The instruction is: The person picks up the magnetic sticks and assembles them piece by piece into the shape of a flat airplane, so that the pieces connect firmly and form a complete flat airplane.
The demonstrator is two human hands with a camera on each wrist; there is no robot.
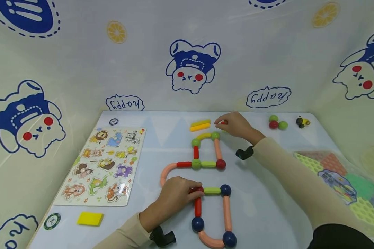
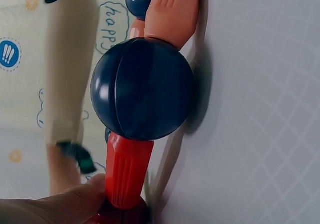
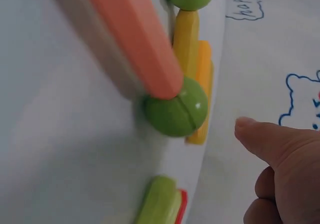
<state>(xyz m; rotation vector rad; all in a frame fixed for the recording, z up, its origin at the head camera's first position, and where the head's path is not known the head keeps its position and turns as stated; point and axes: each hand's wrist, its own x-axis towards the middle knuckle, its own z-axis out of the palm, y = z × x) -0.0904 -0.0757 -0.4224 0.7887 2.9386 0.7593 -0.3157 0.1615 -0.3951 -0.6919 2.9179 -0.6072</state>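
Observation:
My left hand (image 1: 179, 193) pinches a red ball (image 1: 200, 189) at the upper left corner of the lower magnetic frame. Red sticks meet this ball, and one red stick (image 2: 127, 171) leads to a dark blue ball (image 2: 142, 89). My right hand (image 1: 235, 125) is beyond the upper frame, over a green stick (image 3: 157, 204) and a red stick (image 3: 182, 206). Its thumb (image 3: 260, 136) is stretched out with nothing visible against it. A green ball (image 1: 215, 136) joins the yellow curved piece (image 1: 204, 136) and a pink stick (image 1: 217, 149) near this hand.
Two yellow sticks (image 1: 200, 127) lie at the back. Loose green and red balls (image 1: 273, 125) and a small bee-like toy (image 1: 303, 122) sit back right. An animal puzzle board (image 1: 112, 166) lies left, a yellow block (image 1: 90, 219) in front of it, a clear bag (image 1: 339, 186) right.

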